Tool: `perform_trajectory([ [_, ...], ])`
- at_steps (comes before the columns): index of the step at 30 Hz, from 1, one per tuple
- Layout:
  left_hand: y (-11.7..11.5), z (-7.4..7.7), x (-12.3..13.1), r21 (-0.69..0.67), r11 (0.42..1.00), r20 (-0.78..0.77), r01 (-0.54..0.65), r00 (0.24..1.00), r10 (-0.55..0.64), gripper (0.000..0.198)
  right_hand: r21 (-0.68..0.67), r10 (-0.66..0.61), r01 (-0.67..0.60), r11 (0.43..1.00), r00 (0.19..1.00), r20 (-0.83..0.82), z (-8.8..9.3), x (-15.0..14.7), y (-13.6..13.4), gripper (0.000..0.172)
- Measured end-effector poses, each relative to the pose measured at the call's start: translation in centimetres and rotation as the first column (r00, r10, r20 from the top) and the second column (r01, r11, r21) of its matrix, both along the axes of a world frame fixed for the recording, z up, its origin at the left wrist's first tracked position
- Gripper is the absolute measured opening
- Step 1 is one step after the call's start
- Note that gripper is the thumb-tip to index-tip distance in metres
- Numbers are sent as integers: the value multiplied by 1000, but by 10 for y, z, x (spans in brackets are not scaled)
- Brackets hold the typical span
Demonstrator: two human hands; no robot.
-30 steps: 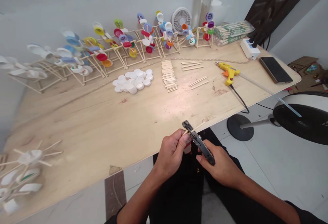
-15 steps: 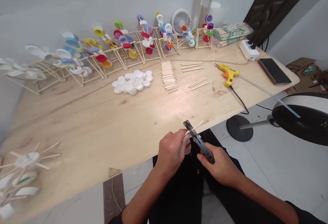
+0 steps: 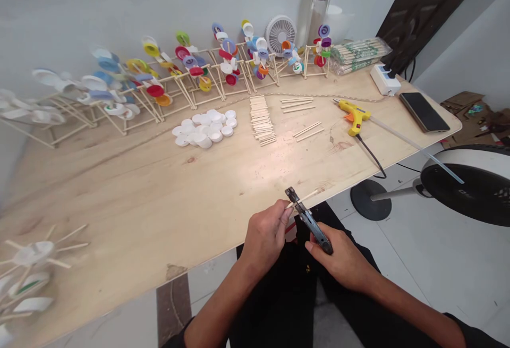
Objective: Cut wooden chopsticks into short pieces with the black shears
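Pinched in my left hand point(image 3: 266, 234) is a thin wooden stick point(image 3: 308, 196), held near the front edge of the table. My right hand point(image 3: 345, 255) is closed round the dark handles of a metal cutting tool, which looks like pliers point(image 3: 314, 229). Its jaws cross the stick just beyond my left fingertips, and the stick's far end sticks out to the right. Beyond my hands, a stack of short cut sticks point(image 3: 262, 119) lies beside a cluster of white bottle caps point(image 3: 205, 127). A few longer sticks point(image 3: 297, 103) lie to their right.
Stick frames with colourful bottle-cap wheels point(image 3: 195, 70) line the back. A yellow glue gun point(image 3: 354, 116), phone point(image 3: 424, 111), power strip point(image 3: 384, 79) and bagged sticks point(image 3: 358, 56) are at right. A capped spoked wheel point(image 3: 34, 254) lies front left. A black fan point(image 3: 466, 188) stands beside the table.
The view has shifted slightly. Both hands, the stick and the pliers keep nearly the same pose, with the jaws still across the stick.
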State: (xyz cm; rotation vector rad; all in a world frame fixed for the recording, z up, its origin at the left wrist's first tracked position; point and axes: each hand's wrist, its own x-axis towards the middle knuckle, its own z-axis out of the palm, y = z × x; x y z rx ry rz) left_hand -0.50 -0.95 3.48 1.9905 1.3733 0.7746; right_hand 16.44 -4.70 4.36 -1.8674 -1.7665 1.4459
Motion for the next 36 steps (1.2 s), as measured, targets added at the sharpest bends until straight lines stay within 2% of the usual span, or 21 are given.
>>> perform_trajectory([
  [3,5,5,-3,-210,977,119,40,993,-15,26,6,2,-2,1000,1000,20,-2,0,0,15],
  [5,8,6,-5,-275,959,156,67,987,-24,28,4,4,-4,1000,1000,23,-4,-1,1,16],
  [7,9,5,-4,-283,957,137,68,990,-30,29,0,1,-1,1000,1000,27,-7,-2,1,17],
  [10,6,0,-1,-184,983,-24,6,1000,-10,27,-10,-8,8,1000,1000,13,-10,-4,3,18],
  [13,4,-7,2,58,998,-236,-40,970,53,25,-17,-17,17,1000,1000,-26,-12,-5,5,17],
  [16,5,-14,4,281,960,-356,8,929,97,26,-29,-21,21,999,1000,-15,-14,-6,7,18],
  [18,8,-19,3,348,936,-378,41,920,100,23,-41,-20,20,999,1000,1,-14,-7,8,18],
  [25,11,-35,0,396,917,-359,45,927,110,14,-41,-22,21,999,1000,-22,-18,-12,10,14],
  [36,11,-40,-5,380,919,-330,106,944,28,14,-25,-10,10,1000,1000,16,-32,-13,9,15],
])
